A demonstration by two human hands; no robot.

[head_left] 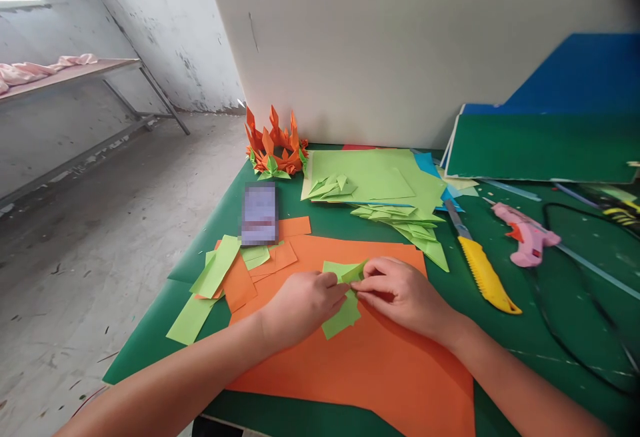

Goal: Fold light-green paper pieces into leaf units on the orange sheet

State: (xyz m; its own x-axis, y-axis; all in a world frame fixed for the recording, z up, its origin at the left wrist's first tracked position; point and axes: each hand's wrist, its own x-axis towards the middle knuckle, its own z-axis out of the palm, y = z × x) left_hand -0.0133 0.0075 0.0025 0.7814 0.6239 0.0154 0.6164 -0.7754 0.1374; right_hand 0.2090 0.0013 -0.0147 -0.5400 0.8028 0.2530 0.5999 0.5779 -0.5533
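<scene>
Both hands meet over a large orange paper sheet (360, 364). My right hand (403, 294) pinches a small folded piece of light green paper (361, 270) between thumb and fingers. From the other side, my left hand (300, 304) is closed on the same piece, its fingertips at the fold. Under the hands lies more light green paper (341, 320) on the orange sheet; the fingers hide part of it, and I cannot tell whether it is separate from the held piece. Orange paper rectangles (239, 287) and green paper strips (193, 317) are scattered left of my left hand.
A phone-like object (259, 214), blurred out, lies beyond the strips. Behind stand an orange-and-green folded-paper ring (275, 150) and green sheets (370, 170) with folded green pieces (417, 224). A yellow-handled knife (485, 274) and pink glue gun (530, 237) with cable lie right.
</scene>
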